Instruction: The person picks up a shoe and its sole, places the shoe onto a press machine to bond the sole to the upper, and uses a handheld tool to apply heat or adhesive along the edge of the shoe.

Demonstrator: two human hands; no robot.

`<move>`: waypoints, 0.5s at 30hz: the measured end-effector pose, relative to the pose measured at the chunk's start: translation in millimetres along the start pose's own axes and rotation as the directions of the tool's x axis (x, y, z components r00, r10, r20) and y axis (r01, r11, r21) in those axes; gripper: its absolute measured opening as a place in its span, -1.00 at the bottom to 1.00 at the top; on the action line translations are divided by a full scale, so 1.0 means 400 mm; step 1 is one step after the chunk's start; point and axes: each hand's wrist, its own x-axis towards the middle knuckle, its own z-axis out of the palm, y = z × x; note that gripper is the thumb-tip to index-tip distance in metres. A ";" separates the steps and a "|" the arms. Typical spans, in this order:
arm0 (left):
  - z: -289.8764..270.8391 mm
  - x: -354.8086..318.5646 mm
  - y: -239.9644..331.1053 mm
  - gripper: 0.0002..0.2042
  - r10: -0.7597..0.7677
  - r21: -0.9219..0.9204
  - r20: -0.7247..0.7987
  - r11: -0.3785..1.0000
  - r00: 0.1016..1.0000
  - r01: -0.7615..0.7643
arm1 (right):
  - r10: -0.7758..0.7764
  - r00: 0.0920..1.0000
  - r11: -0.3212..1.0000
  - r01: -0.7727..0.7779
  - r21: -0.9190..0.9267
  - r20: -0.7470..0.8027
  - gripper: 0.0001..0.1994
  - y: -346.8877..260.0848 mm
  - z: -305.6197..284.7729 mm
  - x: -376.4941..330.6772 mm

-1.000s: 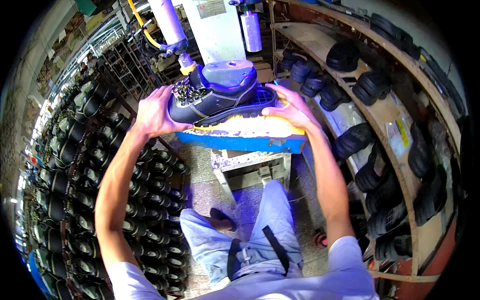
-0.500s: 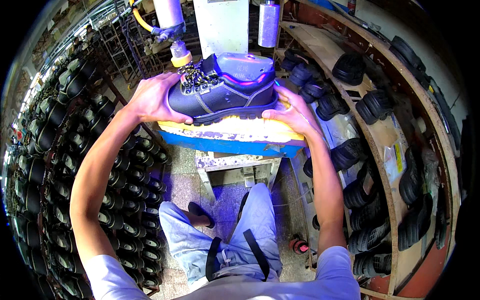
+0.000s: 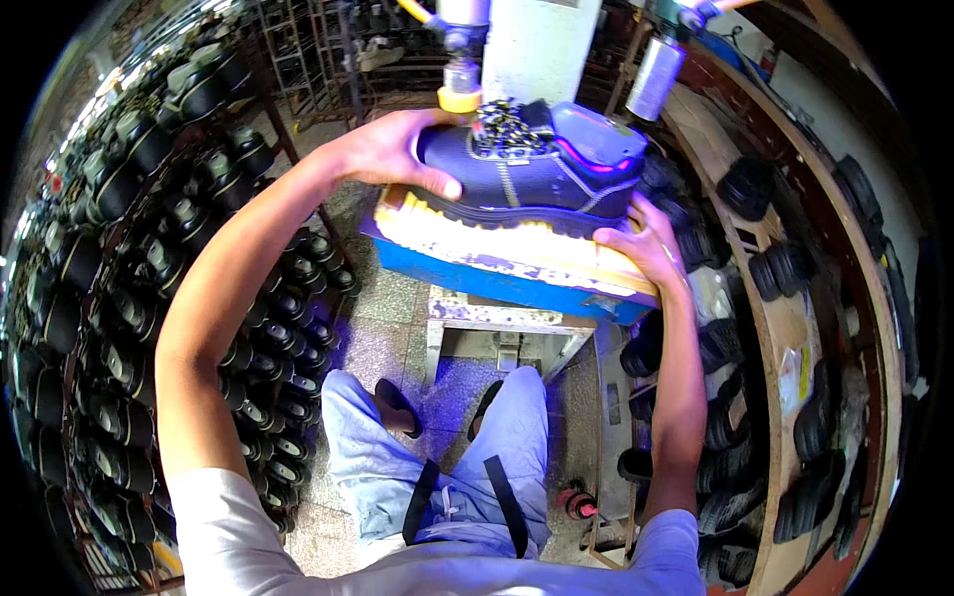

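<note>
Wearing pale blue trousers [image 3: 437, 482] with dark straps [image 3: 422, 502] hanging in front, and standing in dark footwear [image 3: 397, 407] on a speckled floor [image 3: 467, 363]. Reaching with both bare arms [image 3: 214, 298] past a small white-stained tabletop [image 3: 487, 310]. Spreading both hands around opposite ends of a dark lace-up shoe [image 3: 537, 179]. Curving the left hand [image 3: 402, 149] around the toe, laying the thumb along the near side and hiding some fingers behind. Cupping the heel with the right hand [image 3: 651, 238], setting the thumb by the sole edge, again hiding some fingers. Holding the shoe sole-down on a yellow pad [image 3: 437, 236] above a blue box [image 3: 477, 278], showing a grey block [image 3: 596, 134] inside the collar. Having rows of dark shoes [image 3: 146, 144] at left and dark soles [image 3: 747, 189] on wooden shelves [image 3: 701, 134] at right. Facing a yellow-tipped plunger [image 3: 460, 99] near the laces [image 3: 505, 127], a silver cylinder [image 3: 658, 77] farther right and a white column [image 3: 542, 50] between them.
</note>
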 end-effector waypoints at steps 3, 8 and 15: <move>-0.002 -0.067 -0.017 -0.22 -0.135 -0.389 0.006 0.912 0.991 0.126 | 0.000 1.000 1.000 0.000 -0.007 -0.020 -0.04 0.021 -0.006 0.015; 0.002 -0.099 -0.050 -0.21 -0.144 -0.362 -0.007 0.923 0.990 0.132 | -0.010 0.999 0.998 0.008 0.070 0.034 -0.11 0.014 -0.004 0.022; -0.016 -0.074 -0.063 -0.20 -0.124 -0.278 0.048 0.951 0.991 0.132 | -0.005 0.999 0.998 0.003 0.061 0.032 -0.20 0.003 0.011 0.012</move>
